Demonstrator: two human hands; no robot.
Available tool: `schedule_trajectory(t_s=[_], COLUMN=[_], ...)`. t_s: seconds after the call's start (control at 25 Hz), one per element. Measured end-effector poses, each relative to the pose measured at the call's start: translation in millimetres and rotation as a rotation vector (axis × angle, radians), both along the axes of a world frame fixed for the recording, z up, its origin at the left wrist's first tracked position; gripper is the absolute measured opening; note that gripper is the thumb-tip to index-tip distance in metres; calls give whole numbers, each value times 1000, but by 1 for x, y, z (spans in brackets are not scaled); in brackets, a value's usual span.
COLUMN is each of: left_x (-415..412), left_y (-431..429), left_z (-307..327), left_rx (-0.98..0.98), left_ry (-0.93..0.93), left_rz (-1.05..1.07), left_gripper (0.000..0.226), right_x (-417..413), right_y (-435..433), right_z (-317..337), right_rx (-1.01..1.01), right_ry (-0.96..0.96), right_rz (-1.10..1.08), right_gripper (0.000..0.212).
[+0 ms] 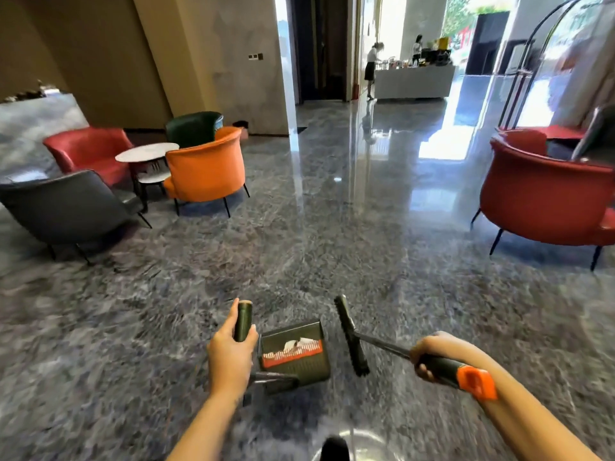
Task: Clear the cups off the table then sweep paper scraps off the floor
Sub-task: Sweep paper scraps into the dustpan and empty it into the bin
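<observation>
Though blurry, scraps (294, 346) seemingly beside fingers (250, 339)

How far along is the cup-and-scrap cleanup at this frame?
Done, apparently: the round table shows no cups, and white paper scraps lie in the dustpan. In hand: left hand grips the dustpan handle, right hand the broom. Left: no scraps visible on the floor.

A hotel-style lobby: polished stone floor (332, 211), lounge armchairs (206, 164), round table (146, 152), luggage cart (532, 61).
</observation>
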State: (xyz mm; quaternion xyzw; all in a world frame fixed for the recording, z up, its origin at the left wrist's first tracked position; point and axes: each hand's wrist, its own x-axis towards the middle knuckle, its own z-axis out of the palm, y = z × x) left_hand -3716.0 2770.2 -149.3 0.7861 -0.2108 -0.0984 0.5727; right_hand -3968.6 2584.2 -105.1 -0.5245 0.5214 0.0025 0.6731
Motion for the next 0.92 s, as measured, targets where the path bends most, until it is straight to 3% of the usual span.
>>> schedule_trajectory(t_s=[0.28, 0.48, 0.76, 0.92], left_x=[203, 340, 558, 682], left_y=[-282, -474, -738, -871], left_z=[18, 9, 22, 30], left_rx=[23, 41, 30, 40], left_ry=[15, -29, -40, -57], left_rz=[-72, -124, 15, 57], left_gripper=[55, 54, 54, 53], right_x=[199, 344, 580, 725], right_y=[-279, -466, -764, -921], right_z=[25, 0, -1, 9], right_rx=[16, -29, -152, -104], right_ry=[-38, 2, 88, 112], right_rz=[-88, -25, 168, 167], right_gripper=[25, 28, 27, 22])
